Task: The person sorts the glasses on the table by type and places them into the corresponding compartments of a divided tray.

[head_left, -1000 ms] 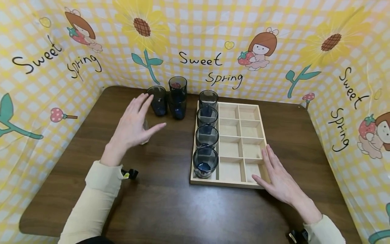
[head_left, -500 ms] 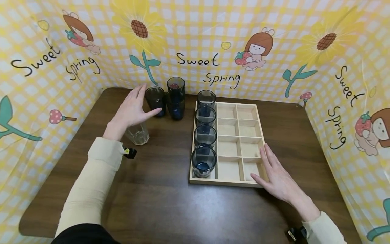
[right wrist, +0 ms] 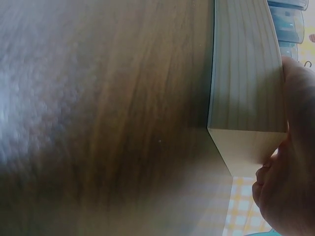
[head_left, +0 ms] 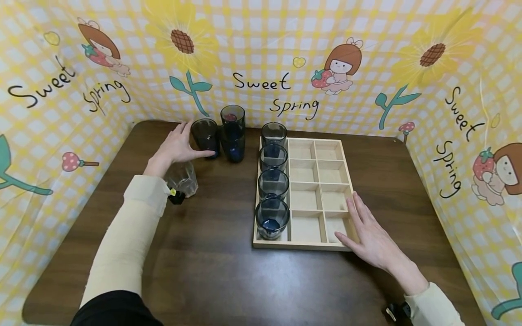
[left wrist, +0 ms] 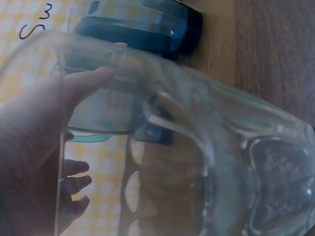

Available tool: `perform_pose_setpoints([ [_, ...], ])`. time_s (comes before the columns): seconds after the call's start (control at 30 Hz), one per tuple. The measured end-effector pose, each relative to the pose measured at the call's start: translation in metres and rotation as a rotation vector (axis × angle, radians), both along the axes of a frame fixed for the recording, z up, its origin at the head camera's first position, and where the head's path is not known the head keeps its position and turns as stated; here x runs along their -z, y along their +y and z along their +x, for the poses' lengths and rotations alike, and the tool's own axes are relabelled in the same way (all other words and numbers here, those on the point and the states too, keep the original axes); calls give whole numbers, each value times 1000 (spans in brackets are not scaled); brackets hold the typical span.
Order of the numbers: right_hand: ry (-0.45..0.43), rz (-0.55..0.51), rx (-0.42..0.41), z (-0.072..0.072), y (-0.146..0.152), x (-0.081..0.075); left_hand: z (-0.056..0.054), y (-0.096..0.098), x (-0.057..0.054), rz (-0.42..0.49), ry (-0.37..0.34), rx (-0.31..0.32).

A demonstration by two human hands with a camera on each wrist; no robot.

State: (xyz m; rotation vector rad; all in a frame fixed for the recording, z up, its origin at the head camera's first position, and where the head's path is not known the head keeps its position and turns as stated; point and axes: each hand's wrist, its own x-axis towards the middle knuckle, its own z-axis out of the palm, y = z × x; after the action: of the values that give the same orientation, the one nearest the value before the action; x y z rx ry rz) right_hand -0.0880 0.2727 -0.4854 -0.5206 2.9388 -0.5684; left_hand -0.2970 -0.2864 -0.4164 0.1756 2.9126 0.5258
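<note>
Compared with the head view of a second ago, the left hand has moved farther up the frame and now reaches the dark glass left of upper center. The clear glass, mostly covered by that hand in the earliest picture, now shows below the wrist, its upper part hidden. The right hand keeps its place at the lower right corner of the wooden tray, and the four smoky glasses in the tray's left column stay where they were; the whole head view has shifted slightly.

The dark glass lies immediately to the right of the left hand, whose fingertips come up to its left side while the thumb points across its front. Thumb and fingers are spread apart; whether they touch the glass cannot be told. In the left wrist view, the clear glass fills much of the frame, with the thumb at upper left and fingertips at lower left. Tall dark glassware stands just right of the dark glass.

The right hand, well apart from the left, has straight fingers lying along the tray's right edge, its thumb held away from them toward the lower right compartment.
</note>
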Motion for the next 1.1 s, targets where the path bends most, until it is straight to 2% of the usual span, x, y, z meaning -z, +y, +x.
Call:
perform_pose_setpoints([
  [0.23,0,-1,3,1,-1,0,-4,-2,7,84,-44,-25],
  [0.47,13,-10,5,1,-2,0,-9,-3,9,127,-45,-34],
  [0.6,13,-11,3,1,-2,0,-12,-2,8,260,-30,-26],
  [0.77,7,-23,9,2,-2,2,-16,-1,5,440,-83,-103],
  [0.87,6,-29,8,2,-2,3,-16,0,5,503,-107,-138],
  [1.1,24,-24,9,1,-1,4,-13,5,4,634,-93,-148],
])
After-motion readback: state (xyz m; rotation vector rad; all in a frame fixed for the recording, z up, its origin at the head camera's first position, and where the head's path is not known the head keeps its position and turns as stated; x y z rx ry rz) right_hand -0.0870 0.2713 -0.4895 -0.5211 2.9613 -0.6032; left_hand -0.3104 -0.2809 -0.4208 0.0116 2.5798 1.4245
